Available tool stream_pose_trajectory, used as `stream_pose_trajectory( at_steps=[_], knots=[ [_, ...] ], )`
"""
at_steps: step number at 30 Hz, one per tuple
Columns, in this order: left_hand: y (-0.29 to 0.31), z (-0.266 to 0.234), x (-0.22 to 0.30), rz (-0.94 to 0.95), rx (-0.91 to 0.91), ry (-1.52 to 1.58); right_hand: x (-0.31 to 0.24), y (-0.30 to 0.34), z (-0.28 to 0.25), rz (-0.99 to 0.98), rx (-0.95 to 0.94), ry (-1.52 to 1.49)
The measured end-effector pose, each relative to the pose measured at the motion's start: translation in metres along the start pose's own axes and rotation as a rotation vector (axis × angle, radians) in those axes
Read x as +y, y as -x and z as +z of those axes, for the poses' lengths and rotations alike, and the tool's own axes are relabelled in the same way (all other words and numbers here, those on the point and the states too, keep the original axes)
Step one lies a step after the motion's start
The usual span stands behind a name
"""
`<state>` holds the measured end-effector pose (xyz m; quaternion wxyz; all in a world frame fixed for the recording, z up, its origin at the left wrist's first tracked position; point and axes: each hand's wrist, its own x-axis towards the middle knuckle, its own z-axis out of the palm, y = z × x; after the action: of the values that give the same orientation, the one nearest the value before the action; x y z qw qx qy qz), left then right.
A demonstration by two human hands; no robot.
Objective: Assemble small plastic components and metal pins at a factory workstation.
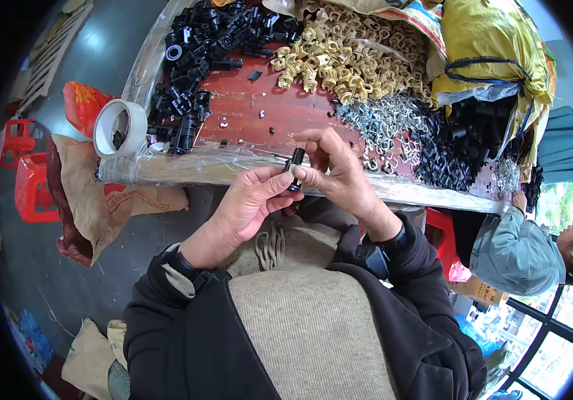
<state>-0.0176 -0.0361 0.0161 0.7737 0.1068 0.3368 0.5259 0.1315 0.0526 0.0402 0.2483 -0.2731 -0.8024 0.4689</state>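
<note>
In front of my body, near the table's front edge, a small black tubular plastic part (298, 157) is held up between both hands. My left hand (250, 203) pinches its lower end with thumb and curled fingers. The thumb of my right hand (341, 175) presses against the part beside the left thumb. My right index finger is raised and bent above it, apart from the part; the other right fingers are partly hidden.
On the red tabletop (246, 110) lie piles of black fittings (190, 73), cream clamp-like pieces (340, 60), silver metal hooks (386, 123) and black clips (446, 160). A tape roll (121, 129) stands at the left corner. A yellow sack (493, 40) is at right, near another person (526, 247).
</note>
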Motion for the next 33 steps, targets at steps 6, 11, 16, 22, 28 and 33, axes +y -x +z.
stream_pose_trajectory(
  at_steps=[6,11,16,22,28,33],
  knots=[
    [0.003,0.007,0.006,-0.052,0.047,-0.139,0.018,0.018,-0.001,0.254,-0.025,-0.334],
    [-0.003,-0.006,0.005,-0.050,0.024,-0.137,0.043,0.033,-0.041,0.258,0.161,-0.080],
    [-0.012,0.006,0.002,-0.040,0.069,-0.196,0.086,0.057,-0.115,0.228,0.481,0.551],
    [-0.015,0.003,-0.001,-0.030,0.076,-0.159,0.132,0.052,-0.145,0.066,0.468,1.196],
    [-0.013,0.002,0.002,-0.018,0.066,-0.127,0.134,0.053,-0.141,0.251,0.510,0.975],
    [-0.009,-0.004,0.002,0.015,0.060,-0.072,0.098,0.048,-0.107,0.359,0.572,-0.120]
  ],
)
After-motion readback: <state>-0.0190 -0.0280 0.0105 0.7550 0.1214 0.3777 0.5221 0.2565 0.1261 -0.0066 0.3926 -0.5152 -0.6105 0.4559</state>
